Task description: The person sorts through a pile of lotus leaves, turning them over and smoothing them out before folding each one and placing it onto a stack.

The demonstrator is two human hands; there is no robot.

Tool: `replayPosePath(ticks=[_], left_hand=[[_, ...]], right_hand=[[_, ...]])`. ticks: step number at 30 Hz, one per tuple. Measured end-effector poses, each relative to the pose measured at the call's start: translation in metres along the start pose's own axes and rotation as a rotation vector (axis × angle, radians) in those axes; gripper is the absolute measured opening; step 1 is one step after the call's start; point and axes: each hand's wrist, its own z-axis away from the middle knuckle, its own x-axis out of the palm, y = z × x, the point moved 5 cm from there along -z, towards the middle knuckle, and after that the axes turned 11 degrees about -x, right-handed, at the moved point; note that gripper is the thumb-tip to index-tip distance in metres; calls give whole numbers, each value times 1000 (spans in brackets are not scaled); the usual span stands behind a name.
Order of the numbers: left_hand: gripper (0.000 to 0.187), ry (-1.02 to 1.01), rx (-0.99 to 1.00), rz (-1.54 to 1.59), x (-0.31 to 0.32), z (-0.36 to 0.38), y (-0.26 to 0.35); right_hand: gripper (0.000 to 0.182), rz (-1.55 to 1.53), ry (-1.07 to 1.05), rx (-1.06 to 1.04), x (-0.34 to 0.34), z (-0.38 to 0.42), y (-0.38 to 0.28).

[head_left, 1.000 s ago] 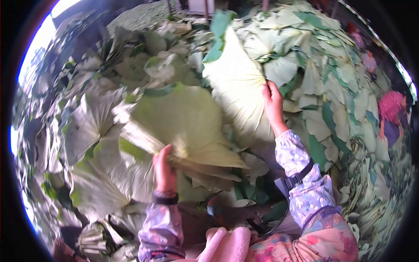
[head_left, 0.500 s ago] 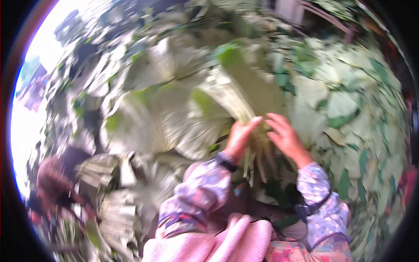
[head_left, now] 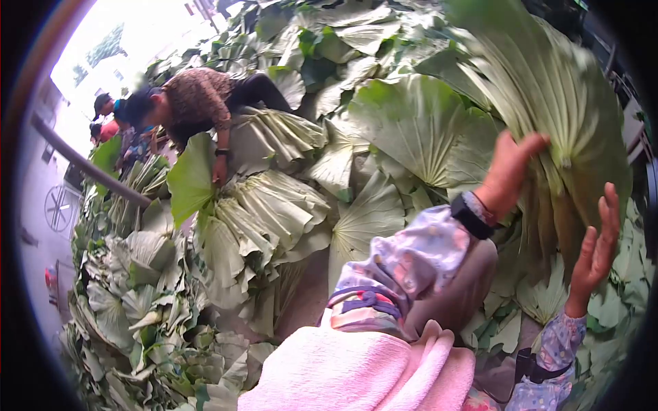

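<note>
A bundle of folded green leaves (head_left: 562, 96) fans out at the upper right, its narrow gathered end pointing down. My left hand (head_left: 510, 168) grips the left side of this bundle, thumb across its folds. To the right of the gathered end is my right hand (head_left: 595, 253), fingers apart and holding nothing. Below my left hand lies my bent knee, and a large pale leaf (head_left: 425, 130) spreads to the left of the bundle.
A co-worker (head_left: 199, 103) bends over stacked folded leaves (head_left: 267, 212) at the left, one hand on them. More people (head_left: 120, 123) are farther back. A dark pole (head_left: 89, 164) crosses the left side. Heaped leaves (head_left: 144, 308) cover the lower left.
The view has swung to the left, bringing the co-worker fully into sight. Both my hands and the bundle now appear farther right, and my hands are farther apart.
</note>
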Motion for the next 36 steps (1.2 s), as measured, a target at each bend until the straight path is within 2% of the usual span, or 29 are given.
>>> replayPosePath(ticks=[2,3,5,7,9,12,14,16,17,18,19,20,21,22,23,24,26,27,31,36], left_hand=[[26,5,146,-5,-20,13,61],[25,59,285,25,-30,29,96],[18,45,429,-4,-61,50,156],[23,170,631,-41,-98,83,212],[31,334,798,-215,-153,125,261],[45,641,949,-507,-247,196,305],[57,829,945,-521,-307,244,308],[73,1086,856,113,-355,287,276],[79,1043,797,124,-383,299,257],[83,1397,599,205,-355,305,217],[70,1551,522,-32,-408,311,183],[45,1265,419,-10,-411,290,130],[30,995,288,-5,-409,270,74],[15,854,119,-117,-340,253,30],[11,826,-93,21,-291,244,-15],[13,721,-243,-22,-264,235,-52],[30,597,-382,86,-230,214,-108],[35,537,-435,-59,-197,206,-105],[33,248,-355,-283,-156,182,-109],[30,229,-292,-353,-132,178,-92]], right_hand=[[34,-192,164,-47,-1,-14,-7],[33,-198,144,-43,0,-18,-8],[33,-220,102,14,6,-17,-1],[31,-244,61,120,24,-4,13],[30,-357,36,222,37,9,26],[27,-461,27,316,47,36,37],[27,-471,-33,365,48,53,38],[25,-467,-80,373,49,72,34],[25,-458,-116,356,50,85,34],[25,-448,-151,340,50,94,32],[24,-497,-145,414,49,101,29],[24,-491,-155,423,47,106,29],[24,-485,-163,432,45,112,30],[24,-480,-173,440,43,116,32],[23,-456,-196,447,39,119,33],[23,-456,-203,451,35,120,35],[23,-448,-209,459,24,121,41],[24,-427,-211,454,16,120,44],[25,-403,-195,575,-10,145,71],[23,-465,-178,685,-21,175,89]])
